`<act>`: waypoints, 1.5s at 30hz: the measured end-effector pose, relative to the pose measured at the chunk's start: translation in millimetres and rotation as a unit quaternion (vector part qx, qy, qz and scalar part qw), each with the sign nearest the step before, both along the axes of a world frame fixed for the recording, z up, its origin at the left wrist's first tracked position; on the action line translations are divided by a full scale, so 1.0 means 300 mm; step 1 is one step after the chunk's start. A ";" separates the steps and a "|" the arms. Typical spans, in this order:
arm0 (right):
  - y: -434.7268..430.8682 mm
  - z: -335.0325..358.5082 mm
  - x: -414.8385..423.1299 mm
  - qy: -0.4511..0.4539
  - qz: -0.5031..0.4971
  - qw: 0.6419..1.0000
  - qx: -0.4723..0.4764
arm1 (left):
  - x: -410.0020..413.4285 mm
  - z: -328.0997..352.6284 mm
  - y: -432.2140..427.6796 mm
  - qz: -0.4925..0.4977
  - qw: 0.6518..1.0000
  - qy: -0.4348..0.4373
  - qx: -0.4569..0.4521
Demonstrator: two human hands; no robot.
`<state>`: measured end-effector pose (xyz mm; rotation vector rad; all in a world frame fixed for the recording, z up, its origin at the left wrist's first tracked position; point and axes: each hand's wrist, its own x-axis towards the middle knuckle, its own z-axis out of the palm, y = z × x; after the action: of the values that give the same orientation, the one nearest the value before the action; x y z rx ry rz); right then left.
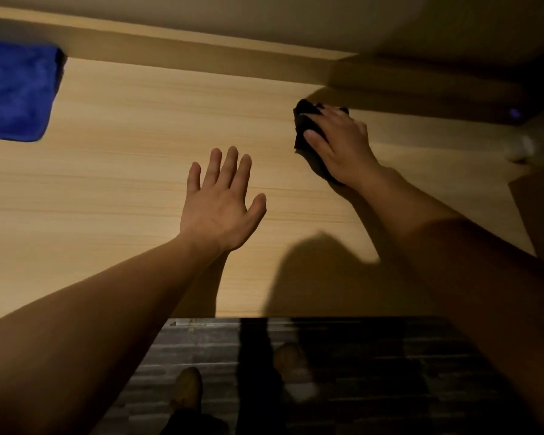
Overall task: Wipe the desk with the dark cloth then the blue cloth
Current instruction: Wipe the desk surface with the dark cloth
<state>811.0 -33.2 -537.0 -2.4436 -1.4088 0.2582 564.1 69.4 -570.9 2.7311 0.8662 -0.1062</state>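
The light wooden desk (123, 189) fills most of the view. At the desk's far right, my right hand (339, 142) presses flat on the dark cloth (305, 124), which shows past the fingers and under the palm. My left hand (220, 202) hovers or rests over the middle of the desk, fingers spread, holding nothing. The blue cloth (16, 89) lies folded at the far left of the desk, well apart from both hands.
A raised wooden ledge (201, 51) runs along the back of the desk under a pale wall. A dim pale object (525, 146) and a brown panel (540, 208) sit at the right edge. Below the desk's front edge are dark floor (358, 372) and my feet.
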 end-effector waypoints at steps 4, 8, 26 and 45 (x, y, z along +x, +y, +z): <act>0.120 -0.045 0.115 -0.036 0.025 0.998 -0.036 | 0.003 0.002 -0.004 0.005 1.000 0.003 0.004; 0.160 -0.082 0.144 -0.040 0.009 0.994 -0.100 | 0.006 -0.001 -0.007 0.009 1.000 0.004 0.007; -0.128 -0.097 -0.058 -0.074 0.041 0.989 -0.122 | 0.004 0.009 -0.008 0.004 1.000 0.012 0.008; -0.555 -0.101 -0.551 -0.004 -0.016 0.997 -0.075 | -0.005 0.004 0.002 -0.017 1.000 0.021 0.009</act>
<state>645.8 -199.8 -567.2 -2.5868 -1.3989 0.3601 562.6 70.0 -569.8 2.7710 0.8354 -0.1630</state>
